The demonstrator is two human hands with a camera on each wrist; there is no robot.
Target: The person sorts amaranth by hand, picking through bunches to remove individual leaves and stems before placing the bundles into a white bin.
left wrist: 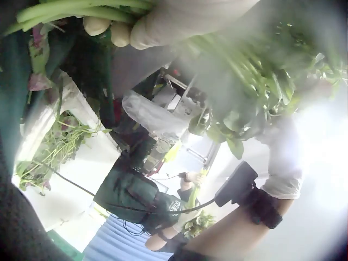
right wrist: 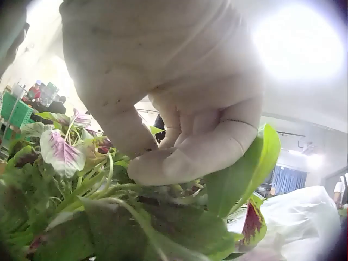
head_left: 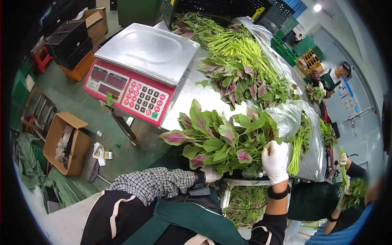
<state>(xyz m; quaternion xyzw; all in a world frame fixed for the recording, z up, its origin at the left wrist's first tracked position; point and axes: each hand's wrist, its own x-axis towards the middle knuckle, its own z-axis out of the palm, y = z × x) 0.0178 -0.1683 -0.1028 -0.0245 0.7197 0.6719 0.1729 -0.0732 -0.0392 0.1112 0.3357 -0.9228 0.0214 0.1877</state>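
Note:
A leafy bunch of red amaranth (head_left: 228,139), green leaves with purple-red centres, lies across the front of the metal table. My gloved left hand (head_left: 211,174) is under its near left side, mostly hidden by leaves in the head view. In the left wrist view, that hand's fingers (left wrist: 157,24) curl round the pale green stems. At the bunch's right end is my gloved right hand (head_left: 276,161). Up close in the right wrist view, the thumb and fingertips (right wrist: 163,163) of this hand come together in a pinch among the leaves; what lies between the tips is mostly hidden.
A red scale (head_left: 126,92) with a steel pan stands left of the bunch. Behind lies a large amaranth pile (head_left: 241,57) by plastic sheeting (head_left: 288,120). Below the table edge, a white bin (head_left: 226,196) holds more greens. Another worker (head_left: 347,192) handles stems close on the right.

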